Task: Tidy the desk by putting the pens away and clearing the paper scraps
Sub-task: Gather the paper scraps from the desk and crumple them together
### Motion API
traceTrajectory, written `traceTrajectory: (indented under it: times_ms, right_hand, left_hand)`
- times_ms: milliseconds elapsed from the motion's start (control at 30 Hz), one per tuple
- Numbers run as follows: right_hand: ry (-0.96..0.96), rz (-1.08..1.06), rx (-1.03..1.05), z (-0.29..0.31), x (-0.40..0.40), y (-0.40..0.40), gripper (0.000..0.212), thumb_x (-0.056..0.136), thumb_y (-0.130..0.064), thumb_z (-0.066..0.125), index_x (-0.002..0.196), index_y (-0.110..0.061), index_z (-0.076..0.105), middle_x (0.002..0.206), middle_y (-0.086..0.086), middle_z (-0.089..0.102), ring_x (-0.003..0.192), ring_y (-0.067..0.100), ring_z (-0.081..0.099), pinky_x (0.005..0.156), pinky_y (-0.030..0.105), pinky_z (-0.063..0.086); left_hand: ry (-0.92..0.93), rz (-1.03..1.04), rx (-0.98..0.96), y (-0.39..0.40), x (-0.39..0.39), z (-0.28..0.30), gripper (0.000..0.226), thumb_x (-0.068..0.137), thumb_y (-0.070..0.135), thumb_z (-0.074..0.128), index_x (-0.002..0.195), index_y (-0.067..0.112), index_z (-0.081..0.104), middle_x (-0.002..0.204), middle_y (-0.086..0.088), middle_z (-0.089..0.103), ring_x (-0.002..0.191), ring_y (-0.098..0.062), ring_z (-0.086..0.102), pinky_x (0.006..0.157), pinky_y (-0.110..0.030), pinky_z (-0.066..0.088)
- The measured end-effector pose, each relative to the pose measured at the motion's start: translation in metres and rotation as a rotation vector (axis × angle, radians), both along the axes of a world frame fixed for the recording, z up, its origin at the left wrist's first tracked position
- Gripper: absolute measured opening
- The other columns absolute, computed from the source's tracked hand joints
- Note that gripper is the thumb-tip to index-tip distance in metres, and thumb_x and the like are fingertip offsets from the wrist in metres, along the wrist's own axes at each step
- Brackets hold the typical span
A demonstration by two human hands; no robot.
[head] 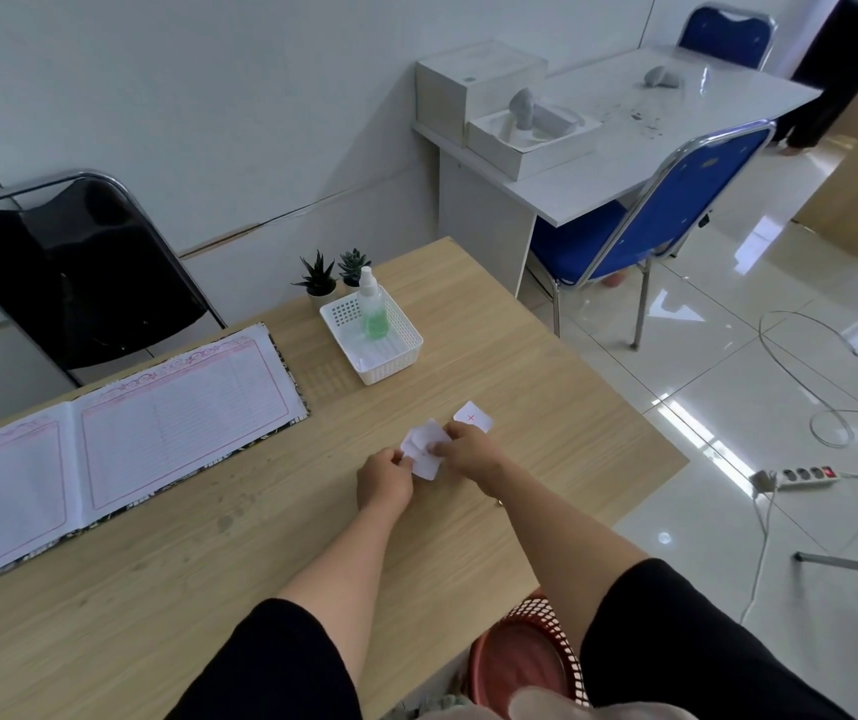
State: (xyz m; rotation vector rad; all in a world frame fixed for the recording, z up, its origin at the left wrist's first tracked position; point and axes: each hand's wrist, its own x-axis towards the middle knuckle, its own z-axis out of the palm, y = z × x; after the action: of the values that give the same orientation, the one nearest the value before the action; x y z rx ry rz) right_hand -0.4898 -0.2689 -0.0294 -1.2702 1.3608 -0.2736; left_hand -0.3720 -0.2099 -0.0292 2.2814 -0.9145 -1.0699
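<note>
Small white paper scraps [426, 445] are bunched together on the wooden desk [240, 553], near its right side. My left hand [383, 479] pinches their left edge. My right hand [469, 452] presses and grips them from the right. One more white scrap with a red mark [473, 417] lies flat just beyond my right hand, partly under its fingers. A white plastic basket [400, 356] stands farther back on the desk. No pens are in view.
A green spray bottle [374, 309] stands in the basket, with two small potted plants [334, 275] behind it. An open ledger [105, 439] covers the desk's left. A red mesh bin [525, 652] sits below the desk's near edge. Chairs and a white table stand beyond.
</note>
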Motion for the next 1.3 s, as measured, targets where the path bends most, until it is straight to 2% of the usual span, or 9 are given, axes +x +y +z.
traceTrajectory:
  times_ms: [133, 233, 400, 500, 700, 867, 1100, 1200, 1300]
  right_hand:
    - [0.044, -0.044, -0.061, -0.002, -0.003, -0.003, 0.015, 0.089, -0.016, 0.057, 0.096, -0.003, 0.054, 0.095, 0.007, 0.050, 0.086, 0.020, 0.045, 0.073, 0.029, 0.037]
    - [0.062, -0.050, -0.093, -0.002, -0.009, -0.007, 0.016, 0.087, -0.016, 0.060, 0.100, -0.010, 0.053, 0.098, 0.006, 0.052, 0.088, 0.020, 0.047, 0.067, 0.025, 0.038]
    - [0.001, -0.135, -0.087, -0.003, -0.015, -0.015, 0.042, 0.082, -0.016, 0.069, 0.118, -0.005, 0.050, 0.111, 0.010, 0.056, 0.094, 0.021, 0.055, 0.072, 0.026, 0.043]
    - [-0.010, -0.153, -0.118, -0.001, -0.018, -0.023, 0.034, 0.084, -0.017, 0.066, 0.114, -0.006, 0.055, 0.105, 0.006, 0.060, 0.090, 0.018, 0.055, 0.067, 0.023, 0.044]
    - [0.367, -0.196, -0.335, -0.010, -0.031, -0.032, 0.039, 0.094, -0.019, 0.052, 0.126, 0.001, 0.042, 0.130, 0.015, 0.044, 0.107, 0.031, 0.054, 0.074, 0.029, 0.034]
    - [0.584, 0.006, -0.361, -0.019, -0.027, -0.034, 0.043, 0.091, -0.017, 0.057, 0.126, -0.001, 0.039, 0.130, 0.014, 0.045, 0.115, 0.030, 0.052, 0.085, 0.033, 0.042]
    - [0.383, 0.044, -0.236, -0.016, -0.026, -0.038, 0.010, 0.092, -0.015, 0.047, 0.100, -0.010, 0.051, 0.100, 0.013, 0.057, 0.086, 0.025, 0.051, 0.069, 0.031, 0.037]
    - [0.197, -0.055, -0.192, -0.013, -0.027, -0.034, 0.020, 0.095, -0.024, 0.050, 0.102, -0.008, 0.060, 0.097, 0.007, 0.052, 0.085, 0.021, 0.049, 0.068, 0.028, 0.037]
    - [0.104, -0.039, -0.112, -0.009, -0.028, -0.028, 0.015, 0.091, -0.023, 0.054, 0.078, -0.016, 0.059, 0.091, 0.005, 0.053, 0.077, 0.016, 0.048, 0.062, 0.025, 0.036]
  left_hand:
    - [0.094, 0.063, -0.064, -0.008, -0.016, 0.008, 0.028, 0.096, 0.019, 0.045, 0.108, 0.008, 0.068, 0.111, -0.013, 0.069, 0.094, -0.028, 0.060, 0.075, -0.031, 0.043]
    - [0.149, 0.120, -0.103, -0.015, -0.023, 0.012, 0.034, 0.099, 0.023, 0.041, 0.109, 0.005, 0.067, 0.112, -0.015, 0.068, 0.100, -0.032, 0.060, 0.085, -0.035, 0.047]
    - [0.194, 0.141, -0.133, -0.024, -0.029, 0.011, 0.036, 0.094, 0.041, 0.052, 0.082, 0.009, 0.064, 0.080, -0.006, 0.064, 0.082, -0.027, 0.057, 0.066, -0.030, 0.041]
    - [0.134, 0.132, -0.115, -0.028, -0.029, 0.007, 0.026, 0.091, 0.025, 0.059, 0.096, 0.001, 0.065, 0.100, -0.016, 0.070, 0.099, -0.035, 0.064, 0.073, -0.031, 0.044]
    - [0.082, 0.114, -0.083, -0.032, -0.024, 0.002, 0.022, 0.094, 0.016, 0.053, 0.107, 0.001, 0.063, 0.109, -0.014, 0.068, 0.104, -0.032, 0.063, 0.086, -0.037, 0.050]
    - [0.068, 0.084, -0.078, -0.031, -0.023, -0.004, 0.014, 0.094, 0.008, 0.047, 0.095, 0.010, 0.061, 0.089, -0.006, 0.060, 0.082, -0.023, 0.053, 0.070, -0.028, 0.040]
    - [0.049, 0.099, -0.061, -0.027, -0.024, -0.002, 0.023, 0.094, 0.009, 0.049, 0.114, 0.005, 0.061, 0.115, -0.013, 0.067, 0.104, -0.030, 0.061, 0.081, -0.031, 0.046]
    - [0.037, 0.128, -0.045, -0.024, -0.024, -0.001, 0.025, 0.094, 0.007, 0.048, 0.115, 0.004, 0.060, 0.117, -0.014, 0.065, 0.107, -0.032, 0.061, 0.085, -0.034, 0.048]
    - [0.042, 0.133, -0.055, -0.021, -0.028, -0.001, 0.024, 0.093, 0.007, 0.047, 0.112, 0.004, 0.061, 0.115, -0.014, 0.066, 0.105, -0.033, 0.061, 0.084, -0.035, 0.048]
